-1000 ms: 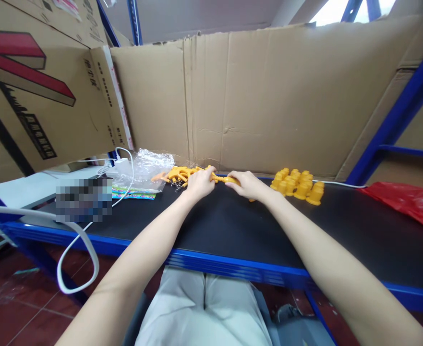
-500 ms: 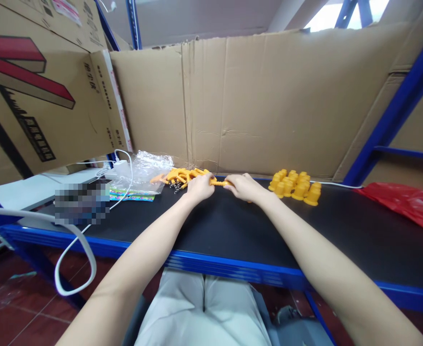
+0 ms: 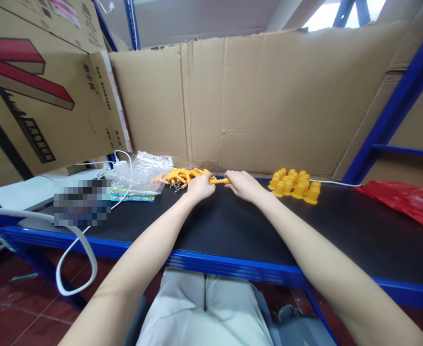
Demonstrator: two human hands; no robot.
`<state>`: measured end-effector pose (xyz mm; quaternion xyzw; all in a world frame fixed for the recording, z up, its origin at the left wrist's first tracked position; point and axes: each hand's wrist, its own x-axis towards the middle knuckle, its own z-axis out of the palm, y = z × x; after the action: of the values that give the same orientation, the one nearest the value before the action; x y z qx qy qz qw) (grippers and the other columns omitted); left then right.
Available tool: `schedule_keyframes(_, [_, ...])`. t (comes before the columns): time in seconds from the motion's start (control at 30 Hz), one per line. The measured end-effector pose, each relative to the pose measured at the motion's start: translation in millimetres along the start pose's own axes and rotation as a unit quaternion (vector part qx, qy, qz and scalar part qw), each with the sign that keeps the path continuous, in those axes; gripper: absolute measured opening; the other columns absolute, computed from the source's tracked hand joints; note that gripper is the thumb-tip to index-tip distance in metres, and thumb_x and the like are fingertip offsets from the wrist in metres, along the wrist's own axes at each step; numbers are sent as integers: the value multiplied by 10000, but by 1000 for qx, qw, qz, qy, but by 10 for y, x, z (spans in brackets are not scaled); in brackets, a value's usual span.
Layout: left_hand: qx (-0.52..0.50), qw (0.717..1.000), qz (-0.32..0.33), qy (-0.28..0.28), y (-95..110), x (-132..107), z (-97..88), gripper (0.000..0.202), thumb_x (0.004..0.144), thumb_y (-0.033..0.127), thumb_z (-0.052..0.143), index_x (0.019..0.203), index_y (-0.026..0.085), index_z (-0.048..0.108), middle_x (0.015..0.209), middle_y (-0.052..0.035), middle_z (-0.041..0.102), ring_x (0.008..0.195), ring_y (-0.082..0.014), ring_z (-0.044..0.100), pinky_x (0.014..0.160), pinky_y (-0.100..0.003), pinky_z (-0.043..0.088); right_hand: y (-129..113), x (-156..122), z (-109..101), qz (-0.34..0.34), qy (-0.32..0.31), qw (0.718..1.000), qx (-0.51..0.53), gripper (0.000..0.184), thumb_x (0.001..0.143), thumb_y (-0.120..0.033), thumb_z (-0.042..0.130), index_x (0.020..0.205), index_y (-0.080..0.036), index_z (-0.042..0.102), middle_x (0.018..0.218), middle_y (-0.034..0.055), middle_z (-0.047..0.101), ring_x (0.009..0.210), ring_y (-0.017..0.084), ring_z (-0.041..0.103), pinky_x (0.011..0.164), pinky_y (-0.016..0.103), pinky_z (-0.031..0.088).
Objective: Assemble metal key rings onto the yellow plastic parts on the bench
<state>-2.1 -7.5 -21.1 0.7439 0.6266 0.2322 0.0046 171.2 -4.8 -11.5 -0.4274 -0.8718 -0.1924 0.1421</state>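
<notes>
Between my two hands, just above the black tabletop, runs a thin yellow rod-like piece [image 3: 220, 181]. My left hand [image 3: 200, 187] is closed around its left end. My right hand [image 3: 243, 185] grips the other end, fingers bent over it. Both ends are hidden in my fingers, so its full shape does not show. Right behind my left hand lies a pile of yellow-orange plastic pieces [image 3: 182, 176], with small metal parts [image 3: 176, 186] among them. Beyond my right hand several yellow stepped plastic pieces [image 3: 299, 190] stand upright in a close group.
Clear plastic bags [image 3: 142, 168] and a white cable with its adapter [image 3: 122, 168] lie left of the pile. A red plastic bag [image 3: 405, 202] lies at the right. A cardboard sheet [image 3: 269, 101] walls off the back; a blue rail [image 3: 233, 266] edges the front.
My right hand has shifted slightly on the yellow piece, its fingers now curled differently over the end. The left hand stays where it was. The view has barely moved.
</notes>
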Motion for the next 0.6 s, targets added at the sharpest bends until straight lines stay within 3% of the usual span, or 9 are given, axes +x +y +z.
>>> schedule_keyframes(0.17, [5, 1000, -4, -5, -22, 3, 1, 471, 770, 257, 483, 1240, 257, 515, 1133, -89, 630, 1075, -263, 563, 897, -373, 432, 23, 12, 53, -6, -7, 1000, 19, 145, 896, -236, 449, 966, -150, 543, 949, 84, 635, 848, 186, 580, 777, 299, 314])
schedule_keyframes(0.3, [2, 1000, 6, 3, -1, 8, 37, 466, 803, 346, 478, 1259, 249, 491, 1172, -97, 606, 1085, -270, 555, 902, -383, 431, 19, 3, -11, 2, 17, 1000, -9, 89, 854, -197, 499, 928, -159, 532, 916, 73, 632, 859, 193, 568, 805, 318, 282])
schedule_keyframes(0.47, [-10, 1000, 3, -10, 39, 12, 41, 470, 821, 413, 455, 1250, 223, 491, 1185, -106, 596, 1090, -268, 550, 906, -386, 426, -5, 3, -88, 20, 62, 997, -40, 140, 836, -152, 483, 976, -148, 491, 939, 100, 617, 843, 207, 542, 759, 308, 262])
schedule_keyframes(0.6, [-14, 1000, 1, -6, 15, 16, 24, 450, 813, 389, 468, 1231, 229, 513, 1166, -103, 608, 1082, -267, 556, 901, -379, 428, 13, -7, -56, 25, 53, 998, -26, 168, 856, -204, 477, 1010, -139, 484, 956, 117, 620, 861, 222, 541, 735, 309, 259])
